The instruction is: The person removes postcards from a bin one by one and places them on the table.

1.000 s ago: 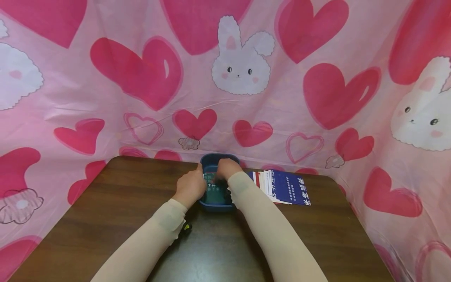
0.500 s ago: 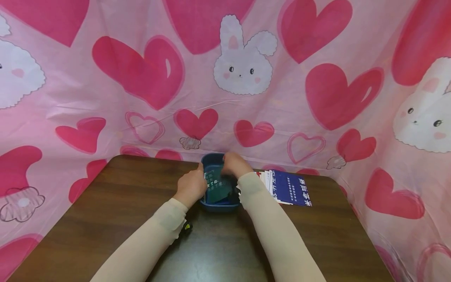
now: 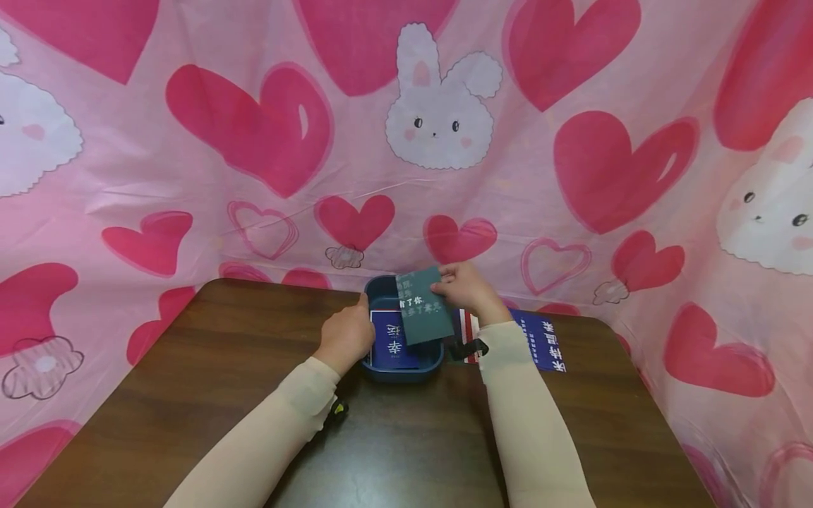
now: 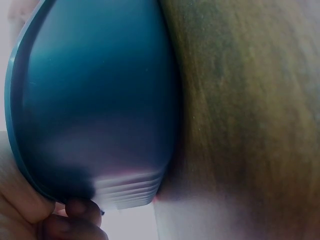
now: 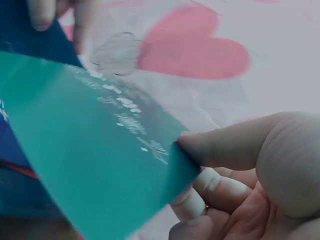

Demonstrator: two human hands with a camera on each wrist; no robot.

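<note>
My left hand [image 3: 347, 330] grips the left rim of a dark blue plastic bin [image 3: 401, 377]. In the left wrist view its thumb and fingertips curl over the edge of the bin [image 4: 100, 100]. Between thumb and fingers, my right hand [image 3: 466, 288] pinches one corner of a green card [image 3: 424, 314] with pale lettering. The card is tilted above the bin's right side, and its held corner bends in the right wrist view. Inside the bin lies a blue card [image 3: 389, 342] with white writing, partly covered by the green one.
Right of the bin, a blue printed card [image 3: 543, 344] and a red-and-white striped card [image 3: 468, 326] lie on the brown wooden table [image 3: 610, 423], partly hidden by my right forearm. A pink curtain [image 3: 356, 155] with hearts and rabbits hangs behind the table.
My right hand has lifted the green card from inside the bin and moved right, uncovering the blue card beneath. My left hand stays on the rim.
</note>
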